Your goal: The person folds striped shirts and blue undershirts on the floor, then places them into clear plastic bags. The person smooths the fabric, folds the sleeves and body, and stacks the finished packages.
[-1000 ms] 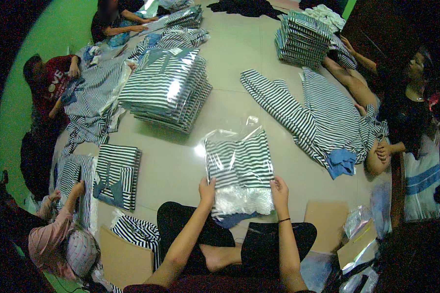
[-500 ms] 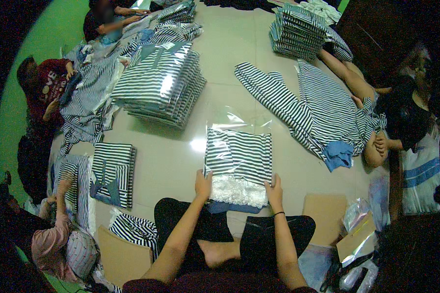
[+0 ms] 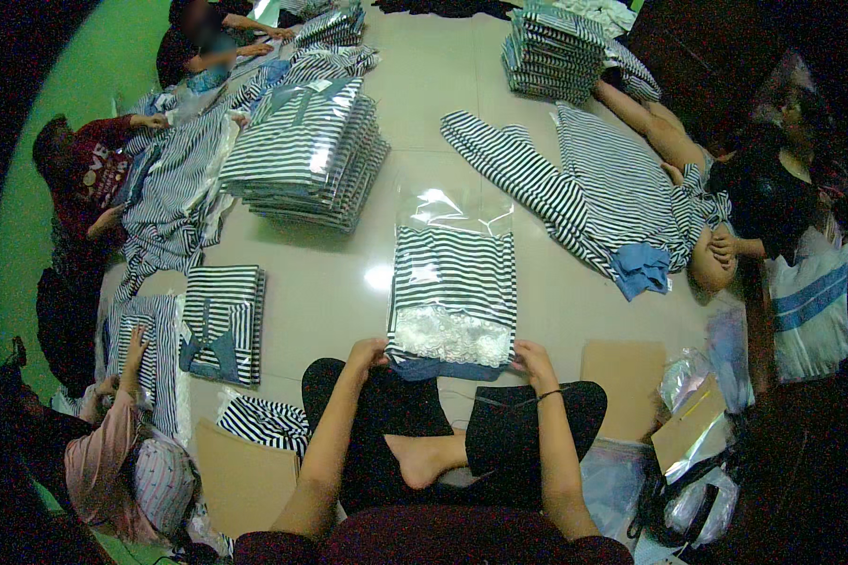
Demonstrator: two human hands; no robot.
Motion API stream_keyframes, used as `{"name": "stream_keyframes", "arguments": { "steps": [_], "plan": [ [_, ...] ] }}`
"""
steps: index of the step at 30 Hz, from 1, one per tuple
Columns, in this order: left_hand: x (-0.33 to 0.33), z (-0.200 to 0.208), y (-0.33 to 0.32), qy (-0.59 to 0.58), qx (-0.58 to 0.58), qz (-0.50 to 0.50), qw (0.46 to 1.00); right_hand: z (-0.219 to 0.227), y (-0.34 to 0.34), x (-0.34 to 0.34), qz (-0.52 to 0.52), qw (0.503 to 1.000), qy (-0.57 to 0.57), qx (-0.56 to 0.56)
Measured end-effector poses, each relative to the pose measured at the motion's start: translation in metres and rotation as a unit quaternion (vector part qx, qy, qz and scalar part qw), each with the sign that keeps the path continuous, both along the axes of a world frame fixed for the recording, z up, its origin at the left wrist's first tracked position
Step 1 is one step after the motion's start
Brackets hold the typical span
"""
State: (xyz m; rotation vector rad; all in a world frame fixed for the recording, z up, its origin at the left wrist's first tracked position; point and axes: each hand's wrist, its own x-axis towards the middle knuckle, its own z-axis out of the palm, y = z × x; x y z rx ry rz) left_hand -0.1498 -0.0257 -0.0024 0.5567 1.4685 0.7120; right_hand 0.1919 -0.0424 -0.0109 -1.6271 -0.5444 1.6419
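On the floor before me lies a folded black-and-white striped garment (image 3: 454,266) inside a clear plastic bag (image 3: 452,202). White lace (image 3: 448,336) crosses its near part, and a strip of blue cloth (image 3: 446,368) shows along the near edge. The bag's far end extends flat beyond the stripes. At the near left corner my left hand (image 3: 367,357) is closed, pinching the edge of the bag. My right hand (image 3: 534,364) pinches the near right corner in the same way. Exactly how much cloth lies between the fingers is hidden.
Bagged striped garments form a tall stack (image 3: 301,155) at far left and another stack (image 3: 553,56) at far right. A folded pile (image 3: 221,325) lies left. Cardboard sheets (image 3: 247,476) and plastic bags (image 3: 612,480) flank my crossed legs. Co-workers sit on both sides, handling striped cloth.
Both hands have slid nearer along the bag's sides to its near corners. The stripes now lie more even. A co-worker's hand at lower left shifted over the cloth.
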Motion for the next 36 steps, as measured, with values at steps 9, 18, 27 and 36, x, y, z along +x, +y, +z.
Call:
{"name": "stream_keyframes", "arguments": {
  "steps": [9, 18, 27, 36],
  "plan": [
    [0.002, 0.145, 0.081, -0.025, 0.21, -0.084, 0.974, 0.111, 0.062, -0.004, 0.013, 0.97, 0.188, 0.155],
    [-0.01, 0.386, -0.003, -0.103, 0.436, -0.038, 0.893, 0.354, -0.031, -0.01, -0.01, 0.832, 0.35, 0.43],
    [0.005, 0.326, 0.053, -0.113, 0.304, 0.016, 0.946, 0.294, 0.044, -0.005, -0.096, 0.864, 0.412, 0.272],
    [-0.008, 0.246, 0.033, 0.021, 0.352, -0.016, 0.936, 0.236, 0.02, 0.009, -0.031, 0.914, 0.128, 0.384]
  ]
}}
